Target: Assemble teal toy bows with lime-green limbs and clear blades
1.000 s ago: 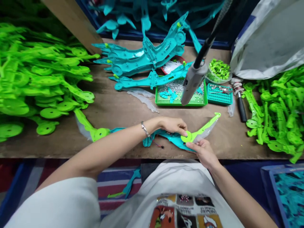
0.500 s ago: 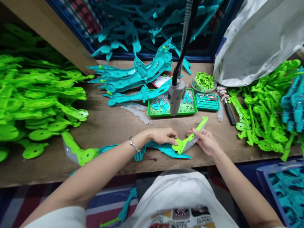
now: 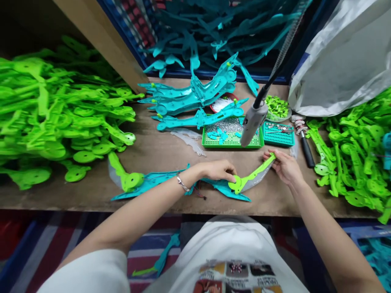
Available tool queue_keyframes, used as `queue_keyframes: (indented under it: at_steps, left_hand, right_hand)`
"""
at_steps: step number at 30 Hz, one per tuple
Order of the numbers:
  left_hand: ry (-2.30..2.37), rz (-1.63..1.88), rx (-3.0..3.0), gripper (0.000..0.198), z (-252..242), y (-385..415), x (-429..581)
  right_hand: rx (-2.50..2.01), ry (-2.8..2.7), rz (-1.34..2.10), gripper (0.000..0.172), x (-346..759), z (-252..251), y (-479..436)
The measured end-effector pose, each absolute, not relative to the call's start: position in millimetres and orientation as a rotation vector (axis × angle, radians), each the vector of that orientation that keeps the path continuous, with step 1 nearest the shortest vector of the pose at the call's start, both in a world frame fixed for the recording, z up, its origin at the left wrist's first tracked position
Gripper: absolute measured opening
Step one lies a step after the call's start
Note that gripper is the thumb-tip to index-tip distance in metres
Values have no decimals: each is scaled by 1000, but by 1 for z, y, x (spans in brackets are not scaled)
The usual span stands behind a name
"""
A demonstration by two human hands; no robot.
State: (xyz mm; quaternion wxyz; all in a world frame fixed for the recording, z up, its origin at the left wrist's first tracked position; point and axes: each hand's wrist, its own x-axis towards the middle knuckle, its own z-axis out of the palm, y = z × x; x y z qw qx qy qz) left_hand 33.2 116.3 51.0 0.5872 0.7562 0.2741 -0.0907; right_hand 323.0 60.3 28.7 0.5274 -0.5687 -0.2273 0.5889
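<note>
A long turquoise plastic piece (image 3: 159,181) lies along the front of the bench. A lime-green plastic arm (image 3: 255,173) with a translucent strip along its lower side sits at its right end. My left hand (image 3: 217,170) is curled, with its fingertips on the arm's round end; its underside is hidden. My right hand (image 3: 286,167) pinches the arm's narrow far tip between thumb and fingers. At the other end of the turquoise piece sits another green arm (image 3: 126,177) with a translucent strip (image 3: 114,173). Thin wires (image 3: 200,194) stick out near the middle.
A hanging electric screwdriver (image 3: 253,124) dangles above a green tray (image 3: 232,143) of screws. Several turquoise frames (image 3: 183,97) lie behind. Green parts pile up at left (image 3: 61,118) and right (image 3: 351,146). A hammer-like tool (image 3: 306,149) lies beside a small teal tray (image 3: 279,140).
My right hand has shifted from the middle of the green arm to its far tip, and the arm has swung lower and outward. My left hand stays on the round end. The view has shifted.
</note>
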Motion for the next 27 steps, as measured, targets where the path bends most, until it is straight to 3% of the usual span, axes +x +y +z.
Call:
queue_keyframes:
  at_steps: [6,8,10,12,17,20,27]
  left_hand:
    - [896,-3,2186,32,61,88,34]
    - [979,95,2363,29,64,73,33]
    - [1085,182,2480,26,67,59,29]
    - [1191,295,2522,26,71,47,21]
    - [1346,757,2422,34,74,13,-4]
    - [1328,1026,2293,39,66,-17,-8]
    - [1202,1112,2318,49,22,-57,26]
  right_hand:
    - [-1556,-1079,723,41,318,45,68]
    - [-1437,-1242,678,57,300,60,75]
    - [-1318,-1336,768,83,276,74,86]
    - [-1268,-1348,873,94,253,86,99]
    - [-1215,-1305,1033,63,229,105,115]
    - [-1222,-1346,1004,55,237,119,114]
    - [-1118,-1176,741,35,251,111,127]
